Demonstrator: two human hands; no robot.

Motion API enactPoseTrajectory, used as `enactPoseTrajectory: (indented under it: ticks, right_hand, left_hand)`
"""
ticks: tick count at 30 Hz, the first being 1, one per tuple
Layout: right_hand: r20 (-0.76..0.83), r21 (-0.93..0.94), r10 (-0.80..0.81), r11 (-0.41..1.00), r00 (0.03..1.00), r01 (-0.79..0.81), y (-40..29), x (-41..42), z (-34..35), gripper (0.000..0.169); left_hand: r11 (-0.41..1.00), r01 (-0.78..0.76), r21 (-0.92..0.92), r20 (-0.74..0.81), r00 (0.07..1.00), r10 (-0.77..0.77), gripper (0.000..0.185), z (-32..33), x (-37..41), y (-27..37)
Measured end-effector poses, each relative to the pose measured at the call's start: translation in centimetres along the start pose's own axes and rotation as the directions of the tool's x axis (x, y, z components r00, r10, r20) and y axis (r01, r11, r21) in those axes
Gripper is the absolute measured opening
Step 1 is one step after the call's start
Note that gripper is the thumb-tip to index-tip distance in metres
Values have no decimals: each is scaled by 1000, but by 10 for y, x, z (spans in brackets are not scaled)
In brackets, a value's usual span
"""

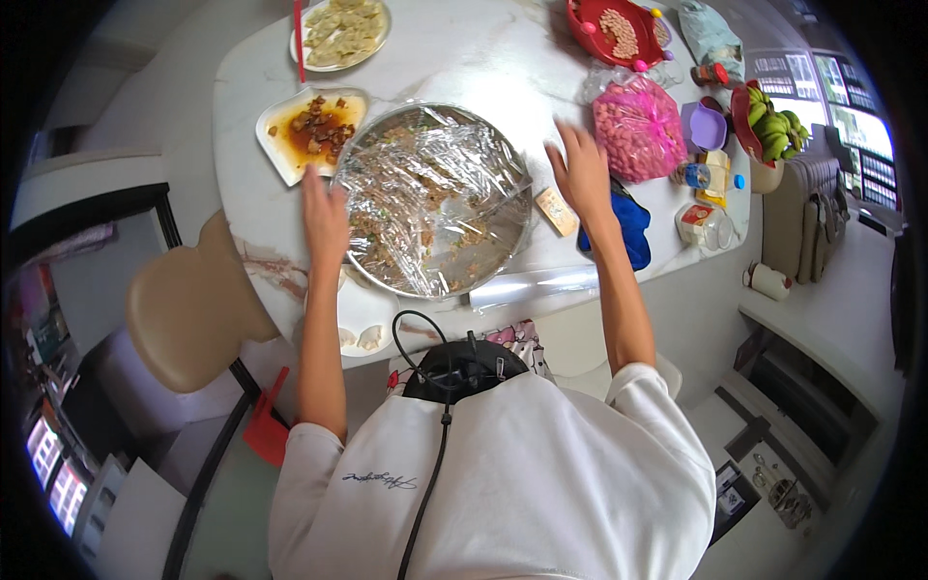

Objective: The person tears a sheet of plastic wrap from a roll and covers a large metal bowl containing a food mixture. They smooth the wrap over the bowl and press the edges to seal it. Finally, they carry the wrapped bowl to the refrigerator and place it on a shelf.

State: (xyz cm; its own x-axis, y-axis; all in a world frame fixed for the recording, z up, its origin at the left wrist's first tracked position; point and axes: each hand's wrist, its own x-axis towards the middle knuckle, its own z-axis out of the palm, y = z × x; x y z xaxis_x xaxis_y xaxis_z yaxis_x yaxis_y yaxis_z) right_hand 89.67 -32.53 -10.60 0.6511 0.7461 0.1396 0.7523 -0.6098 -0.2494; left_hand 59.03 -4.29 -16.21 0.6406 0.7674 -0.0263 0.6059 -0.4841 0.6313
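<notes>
A large round metal basin (pixel 523 239) holds a chopped brown filling (pixel 406 196) flecked with green. Crinkled clear cling film (pixel 471 156) stretches across its top. My left hand (pixel 325 221) is at the basin's left rim, fingers apart and grasping nothing; whether it touches the rim I cannot tell. To the right of the basin, my right hand (pixel 582 170) hangs over the table with its fingers spread and holding nothing, slightly blurred. A small printed box (pixel 557 212) lies just below that hand. Along the table's near edge rests a roll of clear film (pixel 533 286).
Left of the basin are a plate of brown sauce (pixel 290 163), a plate of dumplings (pixel 344 32) with red chopsticks (pixel 299 43), and a white tray (pixel 366 308). A pink bag of peanuts (pixel 638 130), a red basket (pixel 591 43), jar (pixel 703 225) and blue cloth (pixel 629 228) occupy the right.
</notes>
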Motion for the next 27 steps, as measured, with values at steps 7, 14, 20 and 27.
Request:
enactPoseTrajectory:
  ticks: [7,14,20,27]
  right_hand:
    - [631,168,-138,985,764,40,0,-214,-31,82]
    - [545,105,-137,990,827,95,7,-232,9,60]
    - [723,163,-132,986,678,18,10,-218,-57,56]
    - [716,447,-322,893,619,-51,-77,-121,-147,57]
  left_hand:
    - [943,181,-279,-212,946,-244,38,-20,-103,19]
    - [983,115,-146,-268,952,-151,27,-28,-145,60]
    - [975,-114,-192,99,986,135,21,-55,-125,138]
    - [666,-744,44,472,604,643,57,-86,-141,237]
